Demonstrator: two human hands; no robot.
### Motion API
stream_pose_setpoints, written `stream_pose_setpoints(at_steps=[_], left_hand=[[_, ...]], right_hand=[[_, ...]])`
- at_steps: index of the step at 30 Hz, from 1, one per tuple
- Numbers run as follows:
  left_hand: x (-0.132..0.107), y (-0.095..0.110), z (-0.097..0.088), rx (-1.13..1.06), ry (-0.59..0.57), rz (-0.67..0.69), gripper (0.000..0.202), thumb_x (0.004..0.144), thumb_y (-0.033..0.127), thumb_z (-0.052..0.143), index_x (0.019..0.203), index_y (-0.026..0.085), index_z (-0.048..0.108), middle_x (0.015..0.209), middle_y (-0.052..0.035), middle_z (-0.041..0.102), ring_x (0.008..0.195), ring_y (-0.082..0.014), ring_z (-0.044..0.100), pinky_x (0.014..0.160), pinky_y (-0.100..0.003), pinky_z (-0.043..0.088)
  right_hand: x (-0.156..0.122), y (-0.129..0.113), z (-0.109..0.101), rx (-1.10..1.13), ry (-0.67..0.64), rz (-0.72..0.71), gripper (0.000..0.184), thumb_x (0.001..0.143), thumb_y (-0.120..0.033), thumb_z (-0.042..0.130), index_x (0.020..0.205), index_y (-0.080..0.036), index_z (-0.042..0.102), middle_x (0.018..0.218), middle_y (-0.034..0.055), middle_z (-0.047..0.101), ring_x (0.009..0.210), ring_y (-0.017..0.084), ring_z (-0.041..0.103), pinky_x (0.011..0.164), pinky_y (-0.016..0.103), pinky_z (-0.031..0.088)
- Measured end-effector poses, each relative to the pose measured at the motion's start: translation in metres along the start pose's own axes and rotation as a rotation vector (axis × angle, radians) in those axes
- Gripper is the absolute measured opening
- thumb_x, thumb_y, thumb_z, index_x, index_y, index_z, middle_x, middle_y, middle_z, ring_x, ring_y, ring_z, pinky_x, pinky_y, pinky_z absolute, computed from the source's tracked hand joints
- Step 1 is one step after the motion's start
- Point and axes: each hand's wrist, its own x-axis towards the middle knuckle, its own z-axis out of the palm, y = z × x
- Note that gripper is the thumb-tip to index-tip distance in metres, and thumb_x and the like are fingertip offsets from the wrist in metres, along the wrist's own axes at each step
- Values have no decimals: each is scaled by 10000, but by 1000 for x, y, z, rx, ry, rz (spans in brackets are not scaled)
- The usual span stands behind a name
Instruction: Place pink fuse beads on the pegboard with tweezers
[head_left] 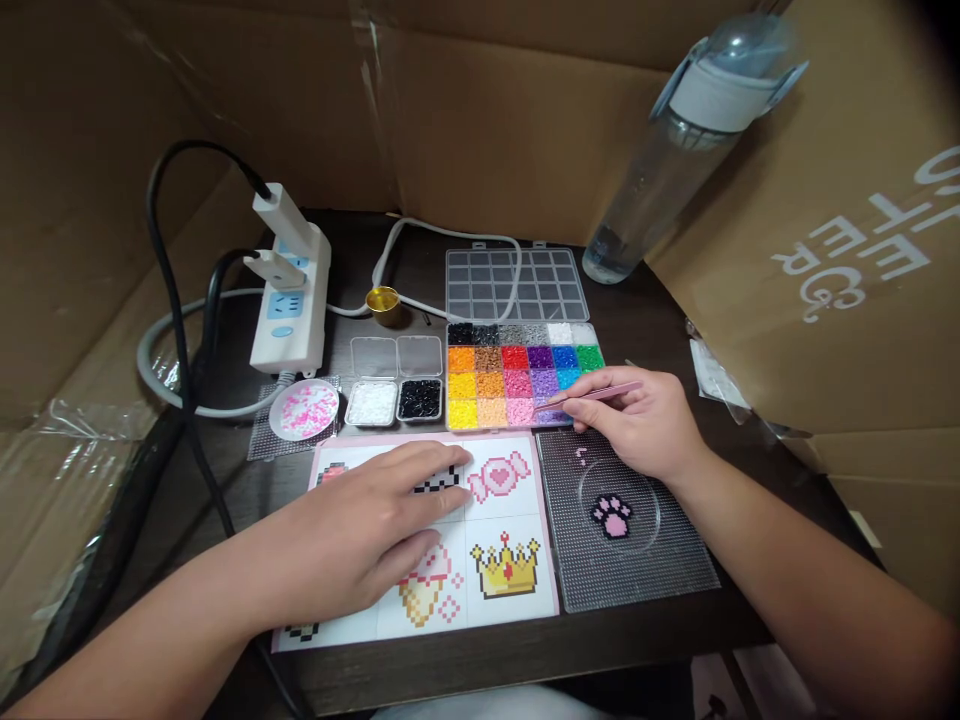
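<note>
Pinched in my right hand (645, 415) is a pair of pink tweezers (600, 394), its tip over the pink and purple compartments at the near side of the bead box (517, 385). My left hand (382, 525) lies flat with fingers spread on a pattern sheet (514, 610) printed with pixel pictures, among them a candy, a crown and an ice cream. Below my right hand, a clear pegboard (570, 580) carries a black and pink paw of beads (613, 517). A few pink beads (580, 456) sit near its upper left corner.
Small boxes of white beads (372, 403) and black beads (420, 400) stand left of the bead box. Further left are a dish of pink beads (304, 410) and a power strip (289, 320) with cables. A golden cup (383, 306) and a bottle (660, 170) stand behind; cardboard walls surround the table.
</note>
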Motion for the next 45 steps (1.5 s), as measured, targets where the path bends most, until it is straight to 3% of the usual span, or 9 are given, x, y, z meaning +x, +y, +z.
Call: stream_pose_setpoints(at_steps=[12, 21, 28, 36, 45], left_hand=[[1, 0, 1, -32, 24, 3, 450, 1059, 168, 622, 1473, 273, 766, 1646, -113, 683, 1487, -345, 682, 1213, -455, 621], [3, 2, -1, 21, -5, 20, 428, 1065, 175, 589, 1448, 242, 769, 1634, -142, 688, 1461, -371, 703, 1158, -492, 661], [2, 2, -1, -38, 23, 8, 446, 1056, 165, 625, 1467, 268, 767, 1633, -119, 691, 1497, -352, 674, 1216, -455, 619], [1, 1, 0, -14, -3, 6, 439, 1068, 173, 608, 1470, 257, 765, 1644, -128, 683, 1488, -370, 683, 1192, -483, 638], [2, 0, 0, -47, 6, -1, 451, 1060, 173, 634, 1480, 272, 762, 1653, -114, 681, 1500, -350, 677, 1237, -457, 613]], right_hand=[[0, 3, -2, -18, -14, 13, 194, 829, -377, 964, 846, -195, 897, 664, 50, 792, 569, 185, 748, 566, 309, 645], [1, 3, -2, -6, -6, 26, 187, 815, -371, 962, 839, -195, 903, 662, 57, 803, 557, 184, 739, 536, 301, 630], [1, 4, -2, -14, -15, 30, 214, 818, -401, 972, 844, -199, 907, 673, 58, 803, 569, 187, 738, 559, 316, 636], [1, 0, -1, 4, 9, 29, 179, 795, -369, 967, 815, -203, 906, 633, 54, 790, 547, 176, 718, 529, 293, 610], [0, -2, -5, 2, 37, 6, 340, 795, -522, 1012, 795, -212, 874, 686, 73, 819, 530, 179, 707, 516, 316, 614]])
